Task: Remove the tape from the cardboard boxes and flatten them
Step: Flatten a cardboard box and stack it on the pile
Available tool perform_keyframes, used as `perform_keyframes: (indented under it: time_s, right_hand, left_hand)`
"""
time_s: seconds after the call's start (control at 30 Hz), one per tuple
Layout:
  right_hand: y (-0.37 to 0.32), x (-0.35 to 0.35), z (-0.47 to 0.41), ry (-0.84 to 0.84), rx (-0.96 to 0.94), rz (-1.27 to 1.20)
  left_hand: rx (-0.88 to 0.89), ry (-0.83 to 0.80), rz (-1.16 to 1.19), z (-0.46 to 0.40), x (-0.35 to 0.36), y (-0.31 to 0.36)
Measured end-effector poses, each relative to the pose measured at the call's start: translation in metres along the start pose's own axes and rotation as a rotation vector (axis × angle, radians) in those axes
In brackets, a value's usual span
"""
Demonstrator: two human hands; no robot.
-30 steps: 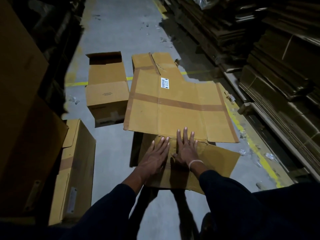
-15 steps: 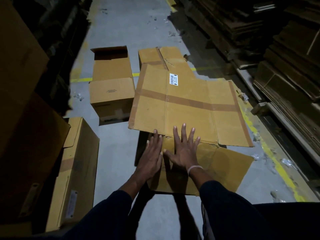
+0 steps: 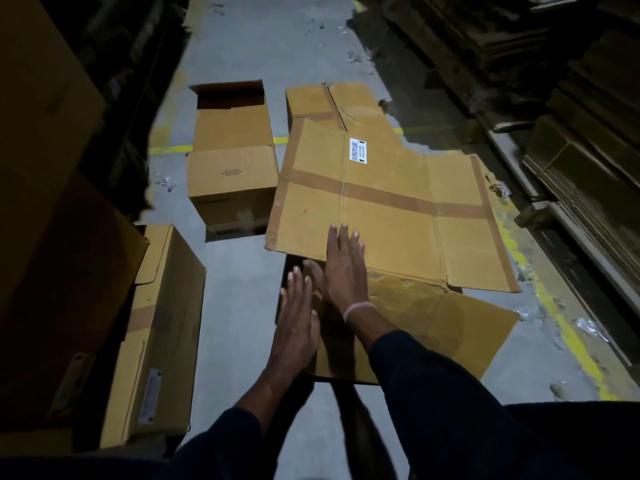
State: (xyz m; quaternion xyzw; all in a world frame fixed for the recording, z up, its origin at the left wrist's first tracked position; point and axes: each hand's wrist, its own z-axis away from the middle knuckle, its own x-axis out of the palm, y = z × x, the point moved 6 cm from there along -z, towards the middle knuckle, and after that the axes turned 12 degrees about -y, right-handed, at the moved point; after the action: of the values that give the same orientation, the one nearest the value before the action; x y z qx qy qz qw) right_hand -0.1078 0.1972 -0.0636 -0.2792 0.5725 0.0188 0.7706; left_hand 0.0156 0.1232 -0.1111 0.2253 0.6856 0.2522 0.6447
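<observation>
A flattened cardboard box [image 3: 391, 209] with brown tape strips and a white label lies on the grey floor. A second flattened sheet [image 3: 433, 330] lies under its near edge. My right hand [image 3: 344, 268] lies flat, fingers straight, across the near edge of the top sheet. My left hand [image 3: 296, 317] is flat beside it, fingers straight, over the lower sheet's left edge. An unflattened open box [image 3: 232, 174] lies on its side to the left. Another taped box [image 3: 162, 334] lies at the near left.
Stacks of flattened cardboard [image 3: 588, 150] line the right side behind a yellow floor line [image 3: 561, 320]. Large cartons [image 3: 45, 202] stand at the left. Scraps of clear tape [image 3: 588, 325] litter the floor.
My right hand has slid forward onto the top sheet's near edge. My left hand has drawn back a little and to the left. The camera has moved closer.
</observation>
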Motion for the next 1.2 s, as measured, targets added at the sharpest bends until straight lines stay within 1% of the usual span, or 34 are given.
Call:
perform_keyframes:
  time_s: [0.07,0.13,0.17,0.23,0.3,0.4,0.5,0.63,0.77,0.83,0.93,1.0,1.07,1.13,1.2]
  right_hand:
    - [-0.004,-0.003,0.000,0.040,0.003,-0.023]
    - [0.000,-0.009,0.007,0.147,0.001,-0.147]
    - [0.006,-0.012,0.011,0.218,0.050,-0.264]
    - [0.023,-0.018,0.017,0.332,0.215,-0.511]
    - [0.033,-0.019,0.019,0.375,0.324,-0.690]
    - [0.045,-0.020,0.025,0.379,0.427,-0.883]
    - [0.049,-0.018,0.029,0.352,0.455,-0.983]
    - [0.049,-0.018,0.027,0.304,0.412,-1.025]
    - [0.051,-0.020,0.029,0.307,0.394,-1.022]
    - [0.051,-0.019,0.028,0.298,0.396,-1.008]
    - [0.049,-0.018,0.027,0.295,0.380,-0.993]
    - [0.043,-0.016,0.026,0.284,0.287,-0.969]
    - [0.028,-0.017,0.026,0.224,0.124,-0.819]
    - [0.011,-0.013,0.021,0.093,-0.025,-0.581]
    - [0.005,-0.009,0.013,-0.023,-0.067,-0.428]
  left_hand:
    - [-0.027,0.018,0.032,-0.003,-0.008,0.000]
    - [-0.056,0.026,0.057,-0.007,-0.015,-0.002]
    - [-0.067,0.025,0.052,-0.009,-0.017,-0.004]
    - [-0.073,0.007,0.041,-0.013,-0.018,-0.006]
    - [-0.074,-0.033,0.042,-0.016,-0.015,-0.008]
    - [-0.062,-0.094,0.047,-0.019,-0.008,-0.005]
    - [0.020,-0.138,0.026,-0.038,-0.008,0.002]
    - [0.139,-0.241,-0.136,-0.085,-0.016,0.018]
    - [0.111,-0.420,-0.307,-0.115,-0.028,0.033]
    - [0.130,-0.507,-0.429,-0.118,-0.034,0.031]
    - [0.156,-0.525,-0.542,-0.112,-0.048,0.030]
    - [0.156,-0.503,-0.581,-0.104,-0.057,0.031]
    - [0.138,-0.501,-0.616,-0.096,-0.061,0.032]
    - [0.119,-0.505,-0.602,-0.089,-0.064,0.034]
    - [0.112,-0.498,-0.550,-0.082,-0.070,0.035]
